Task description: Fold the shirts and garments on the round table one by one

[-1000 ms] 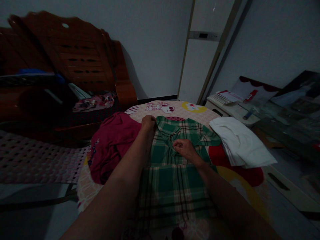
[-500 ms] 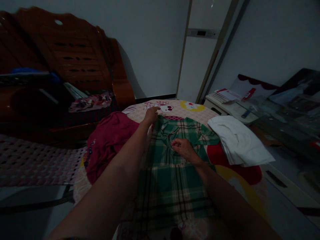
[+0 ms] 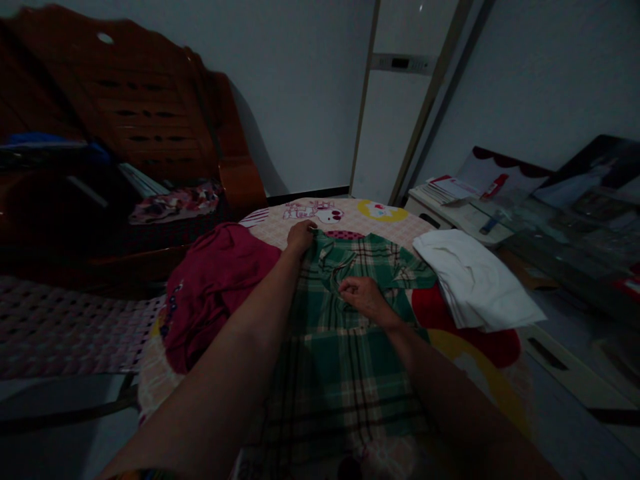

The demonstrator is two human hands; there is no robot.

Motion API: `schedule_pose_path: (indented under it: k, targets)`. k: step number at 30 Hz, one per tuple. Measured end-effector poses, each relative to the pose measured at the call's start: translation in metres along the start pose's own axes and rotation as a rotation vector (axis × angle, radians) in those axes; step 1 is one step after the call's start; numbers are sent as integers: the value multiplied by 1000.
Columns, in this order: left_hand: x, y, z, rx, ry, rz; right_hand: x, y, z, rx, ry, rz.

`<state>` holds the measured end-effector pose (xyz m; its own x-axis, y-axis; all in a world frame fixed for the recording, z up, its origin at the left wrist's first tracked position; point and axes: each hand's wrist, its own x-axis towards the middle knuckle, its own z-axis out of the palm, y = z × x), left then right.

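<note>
The right grip pinches the plaid garment, curled left grip touching.

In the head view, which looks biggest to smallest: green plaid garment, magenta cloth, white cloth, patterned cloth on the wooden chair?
1. Green plaid garment
2. Magenta cloth
3. White cloth
4. Patterned cloth; farther back, so its true size is unsure

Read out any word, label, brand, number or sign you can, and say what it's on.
No text can be read.
Grey control panel on the tall white cabinet: too small.
Stack of white and red papers: too blurred.
Green plaid fabric garment: no lettering visible.
</note>
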<state>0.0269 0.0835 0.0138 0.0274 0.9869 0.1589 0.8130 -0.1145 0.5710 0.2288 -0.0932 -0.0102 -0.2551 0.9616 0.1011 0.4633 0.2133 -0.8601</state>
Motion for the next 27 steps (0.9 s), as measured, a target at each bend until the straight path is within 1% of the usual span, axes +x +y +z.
schedule_pose_path:
  k: [8, 9, 12, 13, 18, 20, 22, 25, 27]
  targets:
    - [5, -1, -1, 49, -50, 28, 0, -1, -1, -29, 2, -27]
    - [6, 1, -1, 65, -36, 38, 0, -1, -1, -37, 4, -21]
    - [7, 6, -1, 108, 54, 62, 0, -1, 0, -41, 5, -17]
    - [6, 8, 0, 127, 61, 64, 0, -1, 0, -35, -1, -19]
    - [3, 11, 1, 249, -85, 66, 0, -3, -1, -20, -4, -11]
    - [2, 11, 1, 283, -97, 58, 0, -5, -2, -13, -9, -3]
    - [1, 11, 1, 307, -63, 27, -1, -7, -2, -4, -15, 14]
    - [2, 8, 2, 324, 37, -32, -2, -10, -2, -5, -16, 37]
    - [2, 6, 3, 336, 45, -64, -3, -12, -3, -31, -6, 30]
